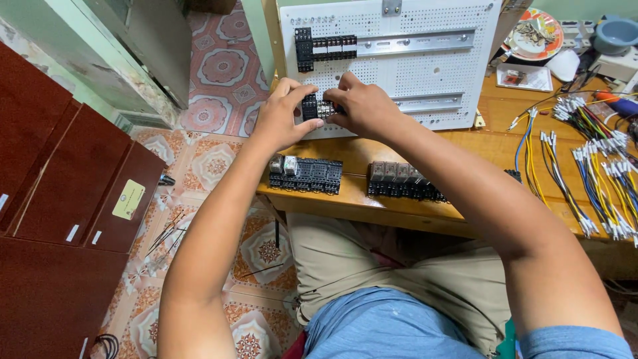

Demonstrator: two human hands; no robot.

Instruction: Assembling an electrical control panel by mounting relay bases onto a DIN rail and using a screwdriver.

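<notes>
Hands meet at the lower rail of the white perforated mounting panel (pixel 425 73), propped upright along the wooden table's (pixel 412 143) far edge. Left hand (pixel 282 116) and right hand (pixel 362 106) pinch one small black relay socket (pixel 311 106) from both sides, keeping it square to the rail. Spare black socket rows (pixel 306 175) lie along the near edge, within reach.

A wooden table (pixel 372 156) carries a white perforated panel (pixel 425 66) standing toward its back edge. Along the front edge lie two rows of black relay sockets (pixel 312 176) and relays (pixel 402 181). Bundles of coloured wires (pixel 591 166) spread over the right side. A patterned plate (pixel 535 33) sits at the back right corner.
</notes>
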